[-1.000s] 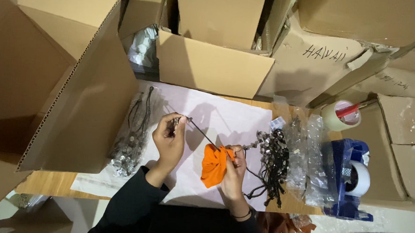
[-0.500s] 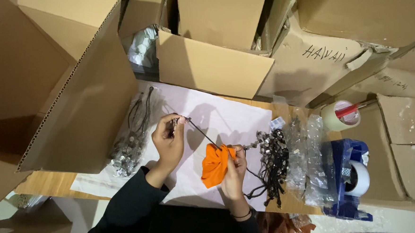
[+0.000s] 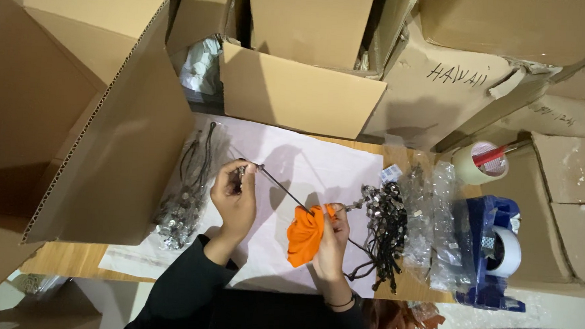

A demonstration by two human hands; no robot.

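- Orange cloth (image 3: 305, 235): a small, bright, crumpled bunch held above the white paper sheet, gathered in folds, wrapped round the lower end of the cord.
- Dark cord (image 3: 281, 187): thin and taut, running diagonally from upper left down to the cloth, with small silvery pieces at its upper end.
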